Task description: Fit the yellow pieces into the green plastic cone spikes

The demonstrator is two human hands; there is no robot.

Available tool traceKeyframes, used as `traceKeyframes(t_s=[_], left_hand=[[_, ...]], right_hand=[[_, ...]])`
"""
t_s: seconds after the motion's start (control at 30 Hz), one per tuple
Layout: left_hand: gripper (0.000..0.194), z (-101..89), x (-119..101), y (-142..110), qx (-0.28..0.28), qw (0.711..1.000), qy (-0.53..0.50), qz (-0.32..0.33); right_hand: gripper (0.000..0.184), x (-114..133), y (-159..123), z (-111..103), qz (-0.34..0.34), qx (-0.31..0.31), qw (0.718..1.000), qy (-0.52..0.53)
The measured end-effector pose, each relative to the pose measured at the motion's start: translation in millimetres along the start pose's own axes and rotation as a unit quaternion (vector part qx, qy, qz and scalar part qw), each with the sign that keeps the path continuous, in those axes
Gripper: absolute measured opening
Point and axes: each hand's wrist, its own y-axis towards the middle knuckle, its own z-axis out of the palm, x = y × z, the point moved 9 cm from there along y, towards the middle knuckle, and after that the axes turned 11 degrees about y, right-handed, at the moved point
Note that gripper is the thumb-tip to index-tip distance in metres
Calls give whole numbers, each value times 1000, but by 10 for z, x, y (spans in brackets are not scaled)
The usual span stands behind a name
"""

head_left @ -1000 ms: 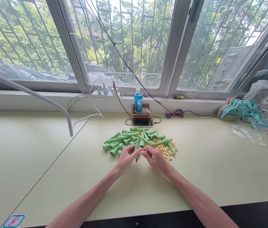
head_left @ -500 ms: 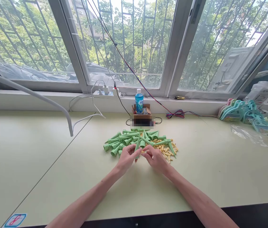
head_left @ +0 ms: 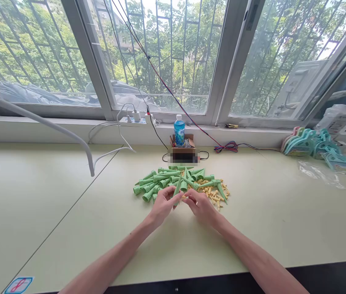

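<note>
My left hand (head_left: 162, 205) pinches a green plastic cone spike (head_left: 177, 188), its tip pointing away from me. My right hand (head_left: 201, 205) has its fingertips closed at the spike's near end, on a small yellow piece I can barely see. Both hands meet just in front of a pile of green cone spikes (head_left: 160, 181) on the pale green table (head_left: 68, 228). A heap of small yellow plastic pieces (head_left: 214, 192) lies to the right of the green pile.
A small cardboard box (head_left: 182, 153) with a blue bottle (head_left: 179, 130) stands behind the piles. Cables and a power strip (head_left: 131, 119) lie on the sill. Teal hangers (head_left: 312, 143) and a plastic bag (head_left: 320, 171) sit at the right. A white tube (head_left: 68, 134) curves at the left.
My hands have stayed nearly still at the spike's end. Another person's hand at the far right edge has drawn back almost out of view.
</note>
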Motion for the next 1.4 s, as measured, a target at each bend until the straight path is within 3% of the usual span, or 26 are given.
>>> traceKeyframes(t_s=[0.47, 1.4], left_hand=[[28, -6, 23, -20, 6, 1000, 5, -20], [31, -21, -63, -12, -1, 999, 43, 13]], right_hand=[[19, 35, -14, 17, -10, 6, 1000, -9], [29, 25, 0, 35, 1, 18, 1000, 13]])
